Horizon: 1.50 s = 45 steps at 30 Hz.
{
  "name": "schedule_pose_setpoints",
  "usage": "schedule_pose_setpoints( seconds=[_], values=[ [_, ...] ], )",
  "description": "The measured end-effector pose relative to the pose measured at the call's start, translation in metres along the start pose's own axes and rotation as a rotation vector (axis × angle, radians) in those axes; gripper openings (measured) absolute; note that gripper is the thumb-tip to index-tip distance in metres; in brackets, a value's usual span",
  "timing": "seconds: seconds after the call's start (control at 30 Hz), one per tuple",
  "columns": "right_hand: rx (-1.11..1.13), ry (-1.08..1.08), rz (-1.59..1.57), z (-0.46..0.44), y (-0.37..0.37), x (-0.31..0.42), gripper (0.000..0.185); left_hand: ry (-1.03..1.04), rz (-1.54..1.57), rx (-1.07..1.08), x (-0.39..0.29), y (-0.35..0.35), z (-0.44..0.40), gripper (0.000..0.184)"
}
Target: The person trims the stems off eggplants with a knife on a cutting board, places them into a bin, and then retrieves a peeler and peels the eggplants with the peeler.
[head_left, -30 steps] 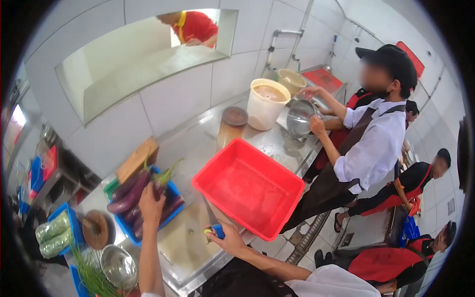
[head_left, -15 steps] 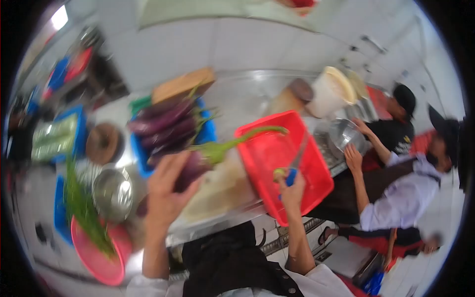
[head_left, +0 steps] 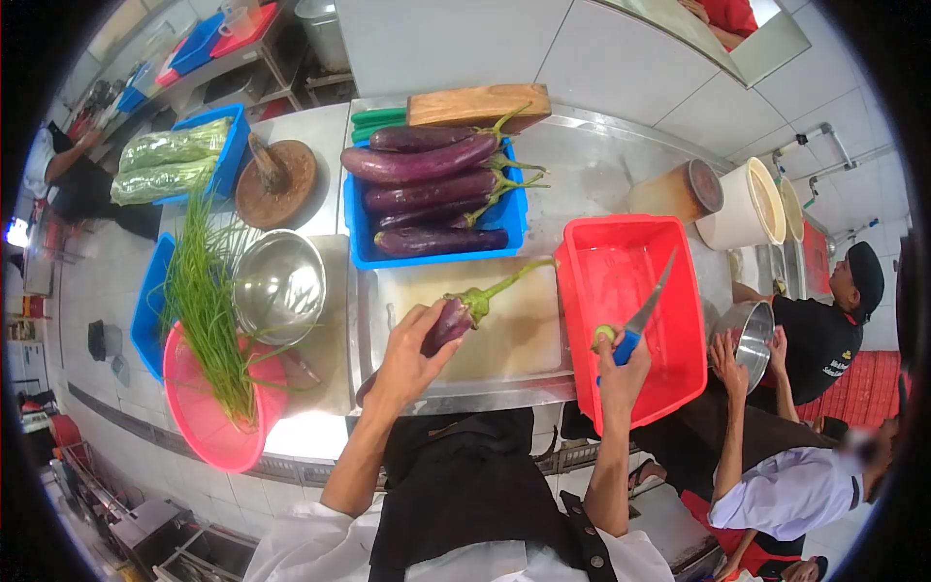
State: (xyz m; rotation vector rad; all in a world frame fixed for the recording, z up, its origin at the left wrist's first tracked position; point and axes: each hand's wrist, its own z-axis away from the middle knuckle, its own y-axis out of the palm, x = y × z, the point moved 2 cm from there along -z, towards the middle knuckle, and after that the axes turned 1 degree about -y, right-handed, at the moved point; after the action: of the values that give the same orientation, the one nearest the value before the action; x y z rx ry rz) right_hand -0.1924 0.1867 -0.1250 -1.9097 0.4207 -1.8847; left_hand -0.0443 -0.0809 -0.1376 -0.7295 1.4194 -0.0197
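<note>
My left hand (head_left: 405, 357) is wrapped round an eggplant (head_left: 450, 324), which it holds above the pale chopping board (head_left: 529, 335). The eggplant's green cap and long stem point right, and part of its body is hidden by my palm. In my right hand (head_left: 624, 378), over the near part of a red plastic tub (head_left: 635, 228), is a knife (head_left: 652, 299) with a blue handle, its blade pointing up and away. A small round green piece (head_left: 605, 336) is pinched against the handle by my thumb. Several whole eggplants (head_left: 427, 160) lie in a blue tub (head_left: 441, 254) behind the board.
Left of the board are a steel bowl (head_left: 281, 286), a stone mortar (head_left: 291, 194) and a pink basin (head_left: 208, 427) with long green stalks (head_left: 218, 335). A white bucket (head_left: 737, 218) stands back right. At right, a person's hands hold a steel bowl (head_left: 754, 335) near the red tub.
The view has turned and become sharper. Both hands keep their hold: the eggplant in the left, the knife and green piece in the right.
</note>
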Motion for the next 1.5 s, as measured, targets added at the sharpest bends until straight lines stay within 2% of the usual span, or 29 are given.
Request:
schedule_pose_setpoints(
  seconds=[0.03, 0.07, 0.13, 0.17, 0.23, 0.33, 0.4, 0.47, 0.53, 0.57, 0.6, 0.67, 0.7, 0.77, 0.8, 0.87, 0.9, 0.93, 1.0, 1.07, 1.13, 1.17, 1.23, 1.27, 1.37, 1.47, 1.5],
  values=[
    [-0.006, -0.158, 0.107, 0.003, 0.007, 0.004, 0.016, 0.021, 0.001, -0.037, -0.004, -0.006, -0.007, 0.051],
    [-0.012, -0.157, 0.102, 0.008, 0.014, 0.008, 0.016, 0.040, 0.001, -0.073, -0.010, -0.012, -0.013, 0.051],
    [0.160, -0.063, 0.072, 0.020, 0.036, 0.019, 0.018, 0.094, -0.030, -0.116, -0.019, -0.024, -0.028, 0.052],
    [0.150, -0.060, 0.066, 0.024, 0.050, 0.014, 0.018, 0.120, -0.071, -0.179, -0.020, -0.031, -0.035, 0.052],
    [0.225, -0.213, 0.120, 0.031, 0.082, -0.007, 0.020, 0.160, -0.103, -0.235, -0.027, -0.044, -0.052, 0.053],
    [0.307, -0.252, 0.202, 0.037, 0.109, -0.019, 0.023, 0.190, -0.105, -0.225, -0.041, -0.058, -0.075, 0.053],
    [0.345, -0.283, 0.227, 0.040, 0.120, -0.026, 0.022, 0.124, -0.210, -0.123, -0.044, -0.062, -0.086, 0.052],
    [0.221, -0.222, 0.007, 0.048, 0.125, -0.027, 0.027, 0.143, -0.227, -0.084, -0.026, -0.054, -0.084, 0.055],
    [0.158, -0.198, 0.027, 0.046, 0.117, -0.033, 0.030, 0.262, -0.233, 0.085, -0.013, -0.040, -0.078, 0.058],
    [0.105, -0.162, 0.054, 0.048, 0.110, -0.037, 0.032, 0.200, -0.178, 0.187, -0.007, -0.030, -0.071, 0.061],
    [0.102, -0.146, 0.056, 0.049, 0.104, -0.039, 0.032, 0.241, -0.205, 0.211, 0.002, -0.018, -0.063, 0.060],
    [0.135, -0.018, -0.032, 0.048, 0.092, -0.038, 0.029, 0.078, -0.149, 0.345, 0.023, 0.007, -0.058, 0.057],
    [0.094, -0.035, -0.085, 0.048, 0.088, -0.037, 0.022, 0.078, -0.148, 0.358, 0.027, 0.016, -0.057, 0.057],
    [0.101, 0.053, -0.090, 0.051, 0.079, -0.046, 0.021, 0.068, -0.229, 0.227, 0.035, 0.029, -0.054, 0.053],
    [0.112, 0.128, -0.099, 0.052, 0.074, -0.052, 0.019, 0.071, -0.225, 0.238, 0.041, 0.034, -0.055, 0.053],
    [0.097, 0.102, -0.059, 0.059, 0.065, -0.055, 0.017, 0.068, -0.312, 0.130, 0.054, 0.038, -0.059, 0.050],
    [0.103, 0.067, -0.070, 0.062, 0.060, -0.050, 0.016, 0.184, -0.352, 0.111, 0.045, 0.033, -0.063, 0.043],
    [0.107, 0.027, -0.081, 0.063, 0.058, -0.046, 0.018, 0.188, -0.346, 0.115, 0.038, 0.029, -0.069, 0.043],
    [0.122, 0.052, -0.080, 0.070, 0.053, -0.050, 0.018, 0.350, -0.367, -0.059, 0.021, 0.020, -0.077, 0.041],
    [0.149, 0.077, -0.083, 0.076, 0.052, -0.052, 0.018, 0.348, -0.593, -0.165, 0.010, 0.008, -0.094, 0.041],
    [0.148, 0.101, -0.118, 0.077, 0.055, -0.052, 0.018, 0.388, -0.840, -0.222, 0.012, 0.000, -0.109, 0.050],
    [0.152, 0.099, -0.122, 0.079, 0.057, -0.052, 0.018, 0.386, -0.844, -0.225, 0.021, -0.005, -0.112, 0.050],
    [0.169, 0.126, -0.166, 0.077, 0.062, -0.053, 0.019, 0.028, -0.800, 0.119, 0.043, -0.009, -0.124, 0.070],
    [0.171, 0.122, -0.175, 0.076, 0.064, -0.051, 0.019, 0.029, -0.808, 0.114, 0.048, -0.011, -0.123, 0.070],
    [0.229, 0.093, -0.183, 0.066, 0.069, -0.040, 0.021, 0.348, -0.672, -0.119, -0.003, -0.023, -0.114, 0.057],
    [0.302, 0.069, -0.114, 0.066, 0.069, -0.031, 0.022, 0.347, -0.510, 0.000, 0.001, -0.009, -0.087, 0.057],
    [0.307, 0.072, -0.121, 0.064, 0.071, -0.029, 0.022, 0.391, -0.694, -0.108, -0.006, -0.009, -0.085, 0.056]
  ],
)
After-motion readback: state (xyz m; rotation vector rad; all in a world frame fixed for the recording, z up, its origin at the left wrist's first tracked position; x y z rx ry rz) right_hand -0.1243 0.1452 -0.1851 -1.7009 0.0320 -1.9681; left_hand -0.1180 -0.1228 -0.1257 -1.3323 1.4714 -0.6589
